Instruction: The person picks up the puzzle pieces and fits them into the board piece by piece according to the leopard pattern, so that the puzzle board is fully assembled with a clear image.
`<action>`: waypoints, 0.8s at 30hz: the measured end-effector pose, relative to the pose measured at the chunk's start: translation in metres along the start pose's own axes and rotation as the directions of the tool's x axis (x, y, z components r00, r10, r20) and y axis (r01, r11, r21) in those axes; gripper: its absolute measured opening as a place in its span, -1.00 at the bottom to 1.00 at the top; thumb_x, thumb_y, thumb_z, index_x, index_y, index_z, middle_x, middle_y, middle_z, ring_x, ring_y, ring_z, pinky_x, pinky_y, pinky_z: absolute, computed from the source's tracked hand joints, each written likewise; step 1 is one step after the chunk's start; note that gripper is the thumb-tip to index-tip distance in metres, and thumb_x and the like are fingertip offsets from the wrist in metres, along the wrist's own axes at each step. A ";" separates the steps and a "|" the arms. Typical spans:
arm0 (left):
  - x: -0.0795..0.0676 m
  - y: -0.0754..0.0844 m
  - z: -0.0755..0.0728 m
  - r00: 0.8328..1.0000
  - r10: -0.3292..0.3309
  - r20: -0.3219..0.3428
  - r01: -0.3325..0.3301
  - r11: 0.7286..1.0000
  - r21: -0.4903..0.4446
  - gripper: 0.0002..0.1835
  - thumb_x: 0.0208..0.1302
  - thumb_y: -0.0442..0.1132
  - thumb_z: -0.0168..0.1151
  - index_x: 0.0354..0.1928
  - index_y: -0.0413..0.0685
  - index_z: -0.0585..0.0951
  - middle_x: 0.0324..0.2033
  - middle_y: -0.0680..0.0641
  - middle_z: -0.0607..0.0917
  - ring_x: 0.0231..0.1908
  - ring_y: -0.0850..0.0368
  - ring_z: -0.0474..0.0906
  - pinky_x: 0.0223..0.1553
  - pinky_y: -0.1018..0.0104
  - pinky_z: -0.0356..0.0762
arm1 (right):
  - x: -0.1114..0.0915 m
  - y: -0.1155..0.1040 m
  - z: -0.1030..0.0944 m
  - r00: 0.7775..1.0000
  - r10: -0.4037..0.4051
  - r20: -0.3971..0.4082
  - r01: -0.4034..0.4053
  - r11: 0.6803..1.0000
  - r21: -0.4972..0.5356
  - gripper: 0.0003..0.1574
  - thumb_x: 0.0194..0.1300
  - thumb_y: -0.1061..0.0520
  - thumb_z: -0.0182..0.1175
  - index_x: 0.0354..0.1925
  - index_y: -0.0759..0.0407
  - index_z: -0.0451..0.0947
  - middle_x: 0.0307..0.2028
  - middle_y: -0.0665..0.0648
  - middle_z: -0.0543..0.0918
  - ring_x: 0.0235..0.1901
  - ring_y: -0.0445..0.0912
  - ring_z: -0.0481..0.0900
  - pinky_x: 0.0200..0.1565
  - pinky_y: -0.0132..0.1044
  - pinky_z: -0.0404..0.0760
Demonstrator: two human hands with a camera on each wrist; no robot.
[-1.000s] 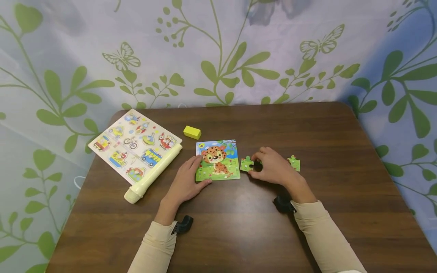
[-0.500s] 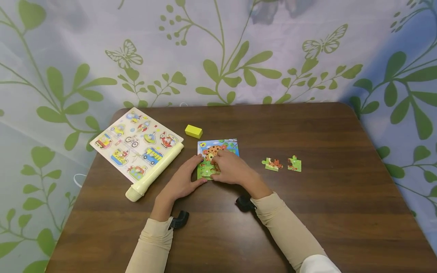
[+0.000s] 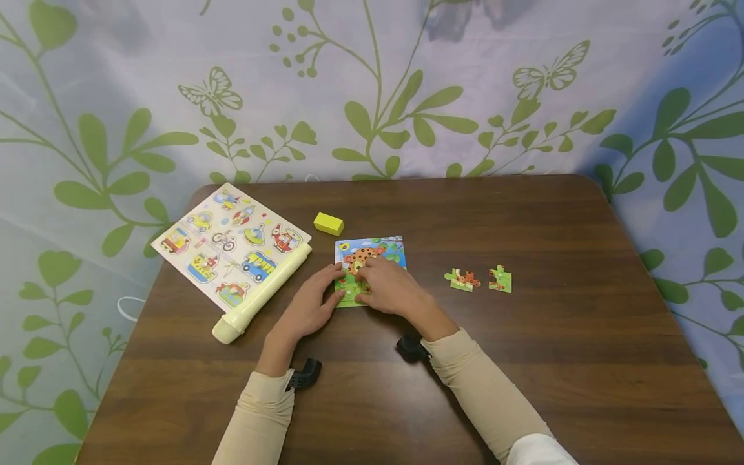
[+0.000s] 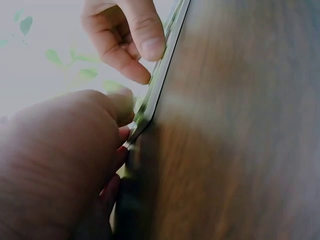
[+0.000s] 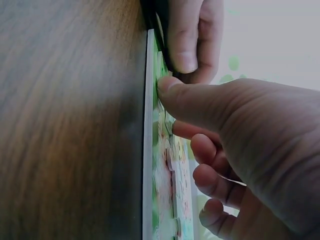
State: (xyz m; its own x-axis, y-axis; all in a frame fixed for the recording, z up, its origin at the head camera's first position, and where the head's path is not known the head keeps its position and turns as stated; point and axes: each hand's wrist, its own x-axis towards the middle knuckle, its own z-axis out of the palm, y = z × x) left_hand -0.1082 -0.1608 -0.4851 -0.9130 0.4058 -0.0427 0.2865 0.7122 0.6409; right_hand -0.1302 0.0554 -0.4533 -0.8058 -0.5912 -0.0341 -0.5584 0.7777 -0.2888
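A square puzzle board (image 3: pixel 378 245) with a spotted cub picture lies on the table. My right hand (image 3: pixel 392 284) is over its lower left part; thumb and forefinger pinch a green puzzle piece (image 5: pixel 161 95) flat against the board. At the board's left edge rests my left hand (image 3: pixel 314 300), forefinger by the side and thumb close to the piece. The left wrist view has the left hand (image 4: pixel 65 155) along the board's edge (image 4: pixel 159 92), facing the right hand (image 4: pixel 127 37). Two loose pieces, one orange and green (image 3: pixel 463 279), the other mostly green (image 3: pixel 503 280), lie to the right.
A yellow block (image 3: pixel 329 224) stands behind the puzzle board. At left is a white board with vehicle pictures (image 3: pixel 232 242), with a cream toy microphone (image 3: pixel 261 294) along its near edge. A leaf-patterned cloth (image 3: pixel 407 84) hangs behind the brown table (image 3: pixel 552 361).
My right hand has picked up the leftmost loose piece and carried it left onto the puzzle board. The left thumb has shifted up onto the board's corner.
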 end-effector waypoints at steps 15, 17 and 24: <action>0.007 0.003 0.005 0.987 -0.048 -0.155 0.049 0.999 0.007 -0.65 0.37 -0.14 0.36 0.16 -0.01 0.67 0.34 -0.08 0.58 0.41 -0.11 0.40 0.43 -0.25 0.27 | -0.003 -0.005 -0.001 0.999 -0.031 -0.018 0.031 1.000 -0.002 -0.52 0.26 -0.18 0.43 -0.02 0.11 0.73 -0.13 0.08 0.64 -0.18 -0.06 0.56 -0.05 -0.16 0.60; 0.008 0.004 0.005 0.985 -0.050 -0.162 0.052 0.999 0.007 -0.67 0.36 -0.14 0.36 0.13 -0.01 0.68 0.34 -0.07 0.59 0.40 -0.10 0.40 0.42 -0.26 0.28 | -0.004 -0.003 -0.002 1.000 -0.023 -0.008 0.023 1.000 0.021 -0.50 0.26 -0.18 0.43 0.02 0.10 0.72 -0.12 0.08 0.63 -0.17 -0.05 0.56 -0.05 -0.16 0.60; 0.007 0.007 0.006 0.985 -0.072 -0.157 0.071 0.997 -0.015 -0.68 0.37 -0.15 0.35 0.13 0.00 0.68 0.35 -0.04 0.58 0.42 -0.08 0.38 0.45 -0.23 0.25 | -0.036 0.041 -0.016 0.997 0.070 -0.031 -0.065 0.986 0.152 -0.36 0.23 -0.13 0.47 0.20 0.09 0.66 -0.11 0.05 0.61 -0.12 -0.05 0.50 -0.07 -0.15 0.55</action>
State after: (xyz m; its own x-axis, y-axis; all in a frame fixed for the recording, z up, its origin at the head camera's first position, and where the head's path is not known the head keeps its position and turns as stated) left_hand -0.1105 -0.1492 -0.4857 -0.9655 0.2583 0.0320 0.2169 0.7305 0.6476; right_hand -0.1270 0.1116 -0.4485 -0.8488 -0.5282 -0.0242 -0.4688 0.7729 -0.4277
